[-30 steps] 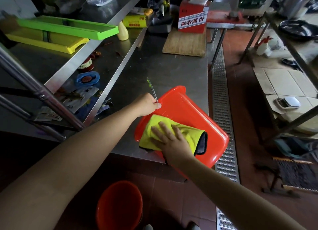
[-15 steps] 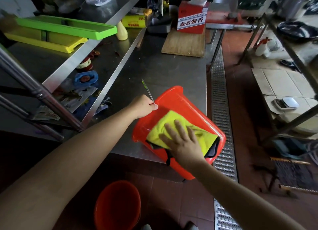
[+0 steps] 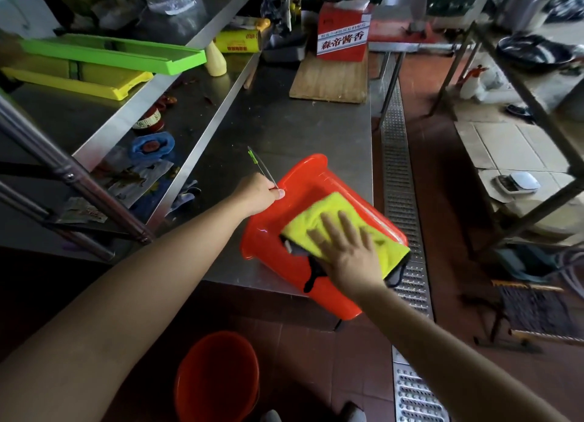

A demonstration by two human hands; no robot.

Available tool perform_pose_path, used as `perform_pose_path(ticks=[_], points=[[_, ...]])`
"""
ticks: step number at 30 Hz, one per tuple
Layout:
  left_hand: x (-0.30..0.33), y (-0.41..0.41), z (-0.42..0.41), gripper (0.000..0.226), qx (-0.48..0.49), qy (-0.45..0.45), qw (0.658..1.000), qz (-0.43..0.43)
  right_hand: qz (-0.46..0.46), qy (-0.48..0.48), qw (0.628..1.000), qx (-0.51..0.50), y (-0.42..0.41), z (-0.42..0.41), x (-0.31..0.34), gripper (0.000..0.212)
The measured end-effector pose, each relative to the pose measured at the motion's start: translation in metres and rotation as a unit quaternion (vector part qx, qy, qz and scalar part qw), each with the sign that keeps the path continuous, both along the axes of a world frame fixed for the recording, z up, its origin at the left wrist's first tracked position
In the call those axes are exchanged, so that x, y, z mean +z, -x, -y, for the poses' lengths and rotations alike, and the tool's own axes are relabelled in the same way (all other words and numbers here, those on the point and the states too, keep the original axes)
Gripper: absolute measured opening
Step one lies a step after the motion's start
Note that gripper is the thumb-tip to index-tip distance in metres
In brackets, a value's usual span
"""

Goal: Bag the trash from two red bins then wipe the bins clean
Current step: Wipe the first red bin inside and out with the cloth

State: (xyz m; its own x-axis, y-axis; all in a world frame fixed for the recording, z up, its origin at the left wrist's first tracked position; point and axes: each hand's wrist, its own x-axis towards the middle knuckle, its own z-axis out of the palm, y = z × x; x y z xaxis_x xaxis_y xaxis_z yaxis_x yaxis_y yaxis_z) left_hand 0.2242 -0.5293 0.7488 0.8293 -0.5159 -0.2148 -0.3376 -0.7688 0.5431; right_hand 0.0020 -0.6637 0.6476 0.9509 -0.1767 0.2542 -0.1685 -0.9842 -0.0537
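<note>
Standing at a stainless steel worktable (image 3: 284, 115) in a kitchen with red floor tiles and a metal drain grate (image 3: 399, 175) running alongside, you had one red bin (image 3: 303, 184) lying on its side at the table's near corner, its lower end overhanging the edge. Your left hand (image 3: 257, 194) gripped the bin's rim with curled fingers, while your right hand (image 3: 347, 251) lay flat, fingers spread, pressing a yellow cloth (image 3: 373, 232) against the bin's upturned side. The second red bin (image 3: 218, 377) stood upright on the floor below, near your feet.
</note>
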Motion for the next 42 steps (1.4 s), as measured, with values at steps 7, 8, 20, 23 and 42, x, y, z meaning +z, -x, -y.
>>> perform_pose_path(ticks=[7,8,20,23,42], points=[[-0.009,0.015,0.003,0.034,0.063,0.096,0.993,0.013,-0.019,0.050,0.997,0.055,0.016,0.013,0.011,0.064],[-0.011,0.023,0.004,0.036,0.092,0.125,0.988,0.010,-0.029,0.042,0.997,0.049,0.016,0.018,0.014,0.062],[0.002,0.022,0.016,0.052,-0.002,-0.023,0.994,0.105,-0.070,-0.002,0.995,0.068,0.016,0.041,0.027,0.052],[0.001,0.029,0.016,0.045,0.007,-0.070,0.969,0.237,-0.088,-0.022,0.995,0.050,0.013,0.048,0.027,0.051],[0.001,0.019,0.019,0.059,-0.165,-0.106,0.960,0.202,-0.094,-0.113,0.988,-0.051,-0.013,0.075,0.041,0.055]])
